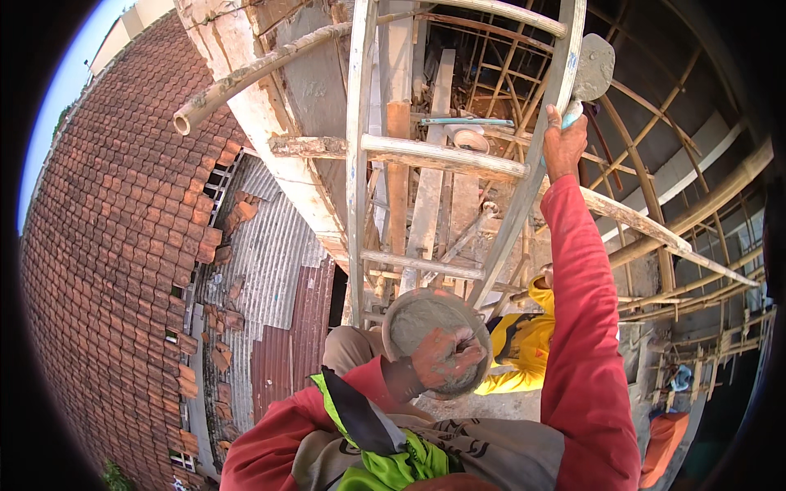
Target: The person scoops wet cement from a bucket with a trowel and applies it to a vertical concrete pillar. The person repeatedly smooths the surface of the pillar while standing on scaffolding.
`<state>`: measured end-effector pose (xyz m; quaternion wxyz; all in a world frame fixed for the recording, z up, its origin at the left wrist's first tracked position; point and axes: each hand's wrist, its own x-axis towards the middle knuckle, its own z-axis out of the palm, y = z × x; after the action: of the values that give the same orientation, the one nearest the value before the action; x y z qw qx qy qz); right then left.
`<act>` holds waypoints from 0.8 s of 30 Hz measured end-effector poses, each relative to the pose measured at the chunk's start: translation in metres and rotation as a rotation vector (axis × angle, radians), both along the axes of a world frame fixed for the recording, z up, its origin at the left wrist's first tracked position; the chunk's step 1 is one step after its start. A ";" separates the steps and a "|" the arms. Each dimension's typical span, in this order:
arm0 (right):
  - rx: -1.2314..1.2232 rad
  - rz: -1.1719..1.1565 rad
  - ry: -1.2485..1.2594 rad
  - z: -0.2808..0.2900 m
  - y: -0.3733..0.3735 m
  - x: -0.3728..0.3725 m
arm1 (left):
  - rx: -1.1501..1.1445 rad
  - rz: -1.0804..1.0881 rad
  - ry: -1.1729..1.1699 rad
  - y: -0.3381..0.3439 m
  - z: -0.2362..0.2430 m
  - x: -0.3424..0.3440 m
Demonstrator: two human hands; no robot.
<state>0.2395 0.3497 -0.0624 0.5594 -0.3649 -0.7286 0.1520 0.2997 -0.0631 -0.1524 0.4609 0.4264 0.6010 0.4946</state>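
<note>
My right arm reaches up along a wooden ladder (355, 188). My right hand (565, 141) is closed around the pale blue handle of a trowel (595, 67) and presses against the ladder's right rail. Grey mortar coats the trowel's blade. Close to my body sits a round bucket (391, 317) of wet grey mortar (417, 321). Over it is my left hand (449, 358), smeared with mortar, its fingers curled in. Whatever those fingers grip is hidden, perhaps part of the bucket.
Below the ladder a person in yellow (528, 348) is partly hidden by my right arm. Bamboo poles (696, 213) cross at the right, and one bamboo pole (262, 75) juts out at upper left. A tiled roof (106, 270) and corrugated sheets (262, 254) lie left.
</note>
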 end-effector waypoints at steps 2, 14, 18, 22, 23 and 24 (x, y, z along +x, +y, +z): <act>-0.035 -0.013 -0.015 0.001 -0.004 -0.002 | 0.091 0.053 -0.001 -0.006 0.028 -0.013; -0.091 -0.002 0.009 0.014 0.001 0.016 | 0.111 0.107 -0.072 0.015 0.284 -0.145; -0.096 -0.014 -0.085 0.008 0.001 0.008 | 0.400 0.344 -0.386 0.039 0.320 -0.188; -0.242 0.063 -0.056 0.024 -0.011 0.005 | 0.494 0.363 -0.377 0.079 0.334 -0.236; -0.204 0.052 -0.017 0.026 -0.009 0.008 | 0.528 0.307 -0.313 0.096 0.337 -0.243; -0.171 0.067 0.024 0.024 -0.010 0.001 | 0.584 0.307 -0.164 0.113 0.324 -0.253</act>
<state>0.2409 0.3399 -0.0382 0.5294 -0.3849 -0.7181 0.2365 0.0462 0.0499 0.1720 0.2862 0.4038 0.4521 0.7421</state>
